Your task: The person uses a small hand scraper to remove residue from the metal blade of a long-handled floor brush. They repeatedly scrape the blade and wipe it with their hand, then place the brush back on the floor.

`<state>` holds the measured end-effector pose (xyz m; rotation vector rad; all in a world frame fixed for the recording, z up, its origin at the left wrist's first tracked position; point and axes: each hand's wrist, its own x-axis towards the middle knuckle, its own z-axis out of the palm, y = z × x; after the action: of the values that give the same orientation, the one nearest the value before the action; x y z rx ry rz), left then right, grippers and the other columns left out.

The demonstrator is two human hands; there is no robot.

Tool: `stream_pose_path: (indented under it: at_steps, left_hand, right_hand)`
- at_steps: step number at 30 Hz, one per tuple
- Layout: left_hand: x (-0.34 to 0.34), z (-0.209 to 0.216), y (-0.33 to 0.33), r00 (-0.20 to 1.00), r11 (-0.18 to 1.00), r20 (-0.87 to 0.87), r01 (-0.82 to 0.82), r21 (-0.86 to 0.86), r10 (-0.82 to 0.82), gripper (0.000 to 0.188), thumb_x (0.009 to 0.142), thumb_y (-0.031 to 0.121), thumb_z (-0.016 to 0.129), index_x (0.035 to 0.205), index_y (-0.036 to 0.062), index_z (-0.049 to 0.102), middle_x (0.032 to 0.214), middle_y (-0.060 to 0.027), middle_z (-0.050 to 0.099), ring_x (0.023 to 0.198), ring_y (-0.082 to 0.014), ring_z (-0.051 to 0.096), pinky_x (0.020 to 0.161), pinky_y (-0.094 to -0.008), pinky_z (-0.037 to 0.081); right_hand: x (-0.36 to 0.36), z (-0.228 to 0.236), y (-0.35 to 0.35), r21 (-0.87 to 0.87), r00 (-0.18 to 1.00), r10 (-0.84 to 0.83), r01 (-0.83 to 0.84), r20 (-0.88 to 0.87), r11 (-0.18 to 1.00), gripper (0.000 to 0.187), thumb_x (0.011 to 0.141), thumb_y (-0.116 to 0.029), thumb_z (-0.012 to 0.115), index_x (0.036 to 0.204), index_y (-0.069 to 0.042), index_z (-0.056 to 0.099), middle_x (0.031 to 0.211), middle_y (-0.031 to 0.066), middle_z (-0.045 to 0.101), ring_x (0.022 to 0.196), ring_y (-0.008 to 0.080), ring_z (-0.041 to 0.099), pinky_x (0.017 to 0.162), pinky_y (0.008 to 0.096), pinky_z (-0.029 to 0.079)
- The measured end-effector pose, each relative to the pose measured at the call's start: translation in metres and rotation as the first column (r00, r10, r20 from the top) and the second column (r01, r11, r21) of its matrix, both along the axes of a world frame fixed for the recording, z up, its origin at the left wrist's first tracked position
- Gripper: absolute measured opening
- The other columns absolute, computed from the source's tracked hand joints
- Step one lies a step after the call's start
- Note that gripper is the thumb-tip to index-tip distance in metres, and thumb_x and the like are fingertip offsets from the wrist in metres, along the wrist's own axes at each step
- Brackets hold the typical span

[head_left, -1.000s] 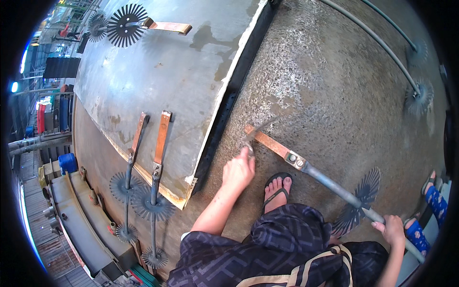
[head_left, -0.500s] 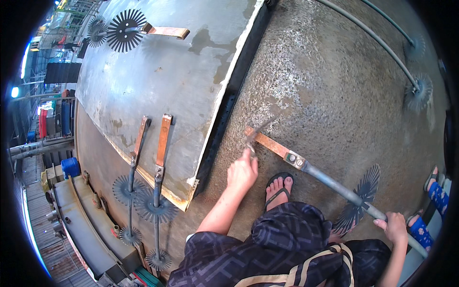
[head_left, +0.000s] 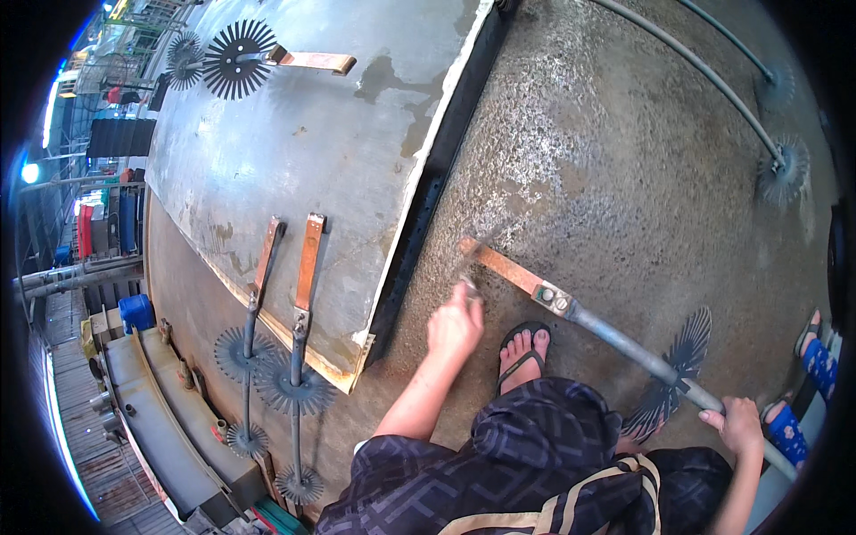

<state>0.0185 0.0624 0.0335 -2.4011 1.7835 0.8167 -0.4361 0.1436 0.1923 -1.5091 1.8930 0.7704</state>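
Two hands on one long rod (head_left: pixel 624 343) lying on the concrete floor (head_left: pixel 642 178), axis far-left to near-right. Right hand (head_left: pixel 738 426) fingers clamped on its near shaft; left hand (head_left: pixel 455 323) closed at the copper flat end (head_left: pixel 499 266), contents unclear.

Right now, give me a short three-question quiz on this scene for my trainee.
1. True or false: the right hand grips the grey shaft of the long rod near its spiked disc.
2. What is the left hand closest to? A) the rod's orange flat end B) the blue container C) the two rods lying on the metal sheet
3. Fill in: the sandalled foot stands on the rough ____ floor.

Key: 1 true; 2 A; 3 concrete.
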Motion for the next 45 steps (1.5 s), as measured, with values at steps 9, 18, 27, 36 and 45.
stream_pose_path:
  at_steps: [9,18,27,36,45]
  left_hand:
    - [-0.002,0.008,0.010,0.990,0.998,-0.127,0.065,0.019,-0.062,0.036,0.086,0.030,0.054,0.113,0.0070,0.050,0.080,-0.0267,0.064,0.076,-0.0463,0.062,0.072,-0.0541,0.049]
    - [-0.012,0.011,0.014,0.989,0.996,-0.121,0.091,0.023,-0.088,0.036,0.086,0.028,0.056,0.114,0.0066,0.050,0.079,-0.0271,0.063,0.077,-0.0464,0.062,0.071,-0.0540,0.049]
    - [-0.020,0.010,0.016,0.985,0.993,-0.125,0.120,-0.020,-0.121,0.030,0.088,0.026,0.052,0.113,0.0084,0.049,0.081,-0.0270,0.064,0.077,-0.0456,0.063,0.071,-0.0539,0.050]
    - [-0.010,0.019,0.012,0.994,0.995,-0.099,0.052,0.081,-0.044,0.033,0.086,0.029,0.054,0.111,0.0085,0.050,0.079,-0.0240,0.065,0.078,-0.0440,0.063,0.073,-0.0530,0.050]
    - [0.059,-0.008,-0.019,0.967,0.971,-0.125,-0.232,-0.055,0.224,0.038,0.086,0.033,0.059,0.117,0.0108,0.054,0.092,-0.0215,0.066,0.089,-0.0402,0.063,0.078,-0.0488,0.049]
  right_hand:
    - [-0.004,-0.002,-0.001,0.036,1.000,-0.017,0.016,0.015,0.999,0.059,0.068,-0.054,0.069,0.069,0.004,0.060,0.066,0.0260,0.057,0.073,0.0436,0.059,0.068,0.0488,0.045]
    - [-0.004,-0.001,0.000,0.013,0.999,0.020,-0.021,0.024,1.000,0.059,0.069,-0.053,0.069,0.069,0.005,0.060,0.065,0.0258,0.057,0.072,0.0437,0.059,0.067,0.0481,0.045]
    - [-0.002,0.000,-0.005,0.048,0.999,-0.010,0.008,0.040,0.999,0.059,0.071,-0.054,0.067,0.068,0.005,0.060,0.065,0.0263,0.057,0.073,0.0435,0.059,0.069,0.0480,0.046]
    - [-0.016,-0.013,0.005,0.048,0.998,0.001,-0.004,0.063,0.999,0.062,0.077,-0.057,0.059,0.066,0.004,0.059,0.068,0.0259,0.058,0.074,0.0449,0.059,0.069,0.0489,0.046]
    - [-0.050,-0.053,0.018,0.114,0.986,-0.152,0.144,0.070,0.983,0.073,0.086,-0.062,0.038,0.062,0.004,0.059,0.064,0.0285,0.054,0.072,0.0462,0.058,0.067,0.0494,0.044]
